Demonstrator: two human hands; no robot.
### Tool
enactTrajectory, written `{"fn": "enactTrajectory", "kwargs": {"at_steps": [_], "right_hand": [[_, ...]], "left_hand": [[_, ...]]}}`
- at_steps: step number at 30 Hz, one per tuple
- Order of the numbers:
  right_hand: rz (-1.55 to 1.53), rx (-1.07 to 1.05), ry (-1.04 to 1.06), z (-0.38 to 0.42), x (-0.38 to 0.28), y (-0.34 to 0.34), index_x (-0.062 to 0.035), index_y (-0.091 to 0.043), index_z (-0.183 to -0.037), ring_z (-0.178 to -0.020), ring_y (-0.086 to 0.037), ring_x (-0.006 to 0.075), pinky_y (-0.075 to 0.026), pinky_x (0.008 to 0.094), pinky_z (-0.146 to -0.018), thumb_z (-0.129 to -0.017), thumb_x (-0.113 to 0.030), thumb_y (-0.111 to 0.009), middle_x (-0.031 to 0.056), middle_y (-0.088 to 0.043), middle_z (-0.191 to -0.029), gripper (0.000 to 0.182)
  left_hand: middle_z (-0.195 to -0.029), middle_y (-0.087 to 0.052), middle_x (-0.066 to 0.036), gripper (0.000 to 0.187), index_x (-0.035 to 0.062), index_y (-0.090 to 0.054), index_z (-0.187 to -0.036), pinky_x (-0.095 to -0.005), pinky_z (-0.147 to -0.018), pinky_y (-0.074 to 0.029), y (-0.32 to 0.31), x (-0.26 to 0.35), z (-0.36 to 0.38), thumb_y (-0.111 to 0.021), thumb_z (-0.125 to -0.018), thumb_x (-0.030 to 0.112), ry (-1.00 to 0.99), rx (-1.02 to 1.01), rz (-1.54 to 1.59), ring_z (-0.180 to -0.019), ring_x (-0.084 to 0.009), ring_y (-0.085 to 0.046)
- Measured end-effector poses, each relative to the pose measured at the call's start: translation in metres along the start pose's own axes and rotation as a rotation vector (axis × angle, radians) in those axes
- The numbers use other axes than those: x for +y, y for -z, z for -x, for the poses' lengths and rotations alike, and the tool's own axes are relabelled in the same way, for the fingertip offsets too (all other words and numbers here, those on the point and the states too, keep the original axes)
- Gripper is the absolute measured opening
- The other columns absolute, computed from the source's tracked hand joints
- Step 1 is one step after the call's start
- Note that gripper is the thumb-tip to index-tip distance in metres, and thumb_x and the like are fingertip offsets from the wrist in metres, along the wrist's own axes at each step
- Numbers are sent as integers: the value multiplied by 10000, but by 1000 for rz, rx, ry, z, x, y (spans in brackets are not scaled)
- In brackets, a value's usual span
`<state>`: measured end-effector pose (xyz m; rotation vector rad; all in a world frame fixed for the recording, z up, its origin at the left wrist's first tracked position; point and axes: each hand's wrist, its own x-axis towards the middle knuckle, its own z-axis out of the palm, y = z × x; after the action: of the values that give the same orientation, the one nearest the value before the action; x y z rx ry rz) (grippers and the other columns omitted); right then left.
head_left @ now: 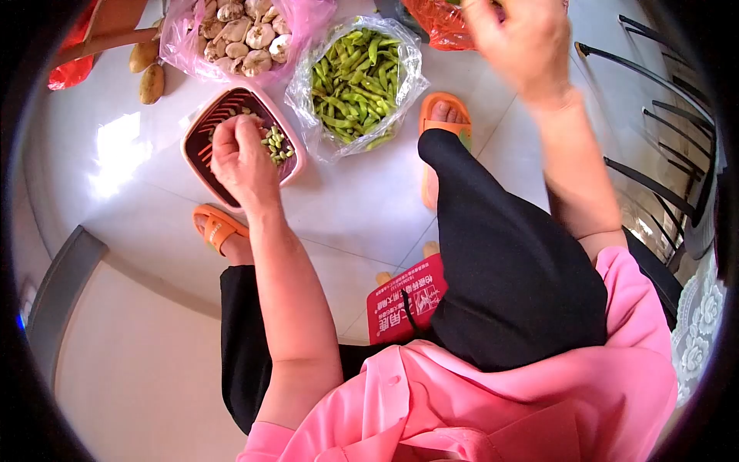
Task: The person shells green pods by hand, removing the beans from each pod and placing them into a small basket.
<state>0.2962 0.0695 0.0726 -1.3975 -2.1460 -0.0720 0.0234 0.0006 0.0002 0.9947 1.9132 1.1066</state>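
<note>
My left hand [245,163] is over a pink and dark basket [296,158], its fingers curled together in a pinch. What they hold, if anything, is hidden. Shelled green beans [277,146] lie on the basket's bottom. To the right of the basket, a clear plastic bag [419,81] stands open, full of green soybean pods [358,85]. My right hand [531,54] is raised at the top, beside and partly over a red plastic bag [439,27]. Its fingers are blurred and partly cut off by the frame's edge.
A pink bag [181,46] of garlic bulbs [246,35] stands behind the basket, with brown potatoes [152,83] to its left. My feet wear orange slippers [219,229]. A dark metal rack [662,115] is on the right, a curved grey chair edge [61,285] on the left.
</note>
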Motion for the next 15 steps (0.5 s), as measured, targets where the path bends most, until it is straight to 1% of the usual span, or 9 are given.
{"fn": "enactTrajectory", "kwargs": {"at_steps": [1, 3, 6, 9, 11, 12, 13, 14, 15], "right_hand": [[-39, -59, -38, 11, -8, -4, -79, -636, -847, -607, -533, 224, -433, 328, -551, -791, -84, -633, 55, -586, -738, 57], [-286, -154, -7, 26, -26, -38, -97, -600, -873, -650, -610, 244, -487, 365, -556, -805, -175, -560, 80, -610, -756, 111], [-273, -546, -299, 64, -27, -96, -27, -625, -815, -662, -616, 310, -481, 406, -605, -823, -253, -567, 153, -617, -681, 233], [-241, -680, -463, 77, -11, -130, -22, -635, -775, -646, -619, 316, -481, 414, -623, -825, -351, -560, 172, -617, -663, 341], [-248, -759, -643, 78, -2, -144, -16, -643, -767, -671, -628, 313, -481, 406, -641, -819, -419, -557, 184, -622, -675, 415], [-362, -731, -661, 84, 5, -155, -22, -644, -791, -600, -609, 236, -466, 355, -589, -822, -380, -567, 119, -626, -645, 367], [-361, -729, -660, 83, 7, -155, -22, -644, -791, -600, -609, 236, -466, 355, -589, -822, -380, -567, 119, -626, -645, 367], [-556, -703, -769, 84, 7, -154, -26, -639, -789, -576, -570, 183, -447, 323, -562, -825, -351, -565, 68, -609, -637, 335], [-755, -674, -876, 85, 5, -152, -30, -635, -788, -552, -532, 129, -428, 291, -534, -828, -322, -562, 17, -592, -629, 303]], "left_hand": [[-679, -622, -68, 184, -23, -628, -788, -266, -629, -460, 6, -11, -4, -535, -822, 132, -22, 38, -95, -617, -153, -573], [-764, -649, -104, 185, 7, -664, -804, -310, -727, -455, 19, -27, -14, -571, -811, 167, -159, 1, -457, -724, -226, -591], [-870, -653, -115, 171, 44, -692, -800, -338, -820, -418, 19, -31, -10, -608, -796, 194, -244, 57, -531, -857, -263, -573], [-929, -645, -98, 162, 54, -696, -811, -338, -880, -380, 13, -26, -6, -640, -782, 203, -161, 28, -410, -945, -249, -541], [-860, -653, -73, 151, 34, -686, -835, -303, -792, -429, 3, -10, 3, -624, -819, 171, -199, 0, -347, -833, -193, -568], [-837, -651, -54, 154, 22, -680, -855, -269, -738, -437, -6, 0, 9, -613, -838, 160, -77, -50, -138, -777, -151, -563], [-813, -649, -35, 156, 11, -674, -875, -236, -683, -446, -14, 7, 16, -601, -858, 148, 47, -100, 66, -721, -109, -558], [-798, -642, -17, 170, -12, -662, -909, -180, -596, -426, -25, 8, 20, -573, -884, 131, -21, -131, 161, -666, -52, -535], [-815, -650, -32, 188, -8, -660, -940, -191, -608, -443, -28, 17, 27, -565, -889, 147, 105, -211, 164, -698, -69, -560]]}}
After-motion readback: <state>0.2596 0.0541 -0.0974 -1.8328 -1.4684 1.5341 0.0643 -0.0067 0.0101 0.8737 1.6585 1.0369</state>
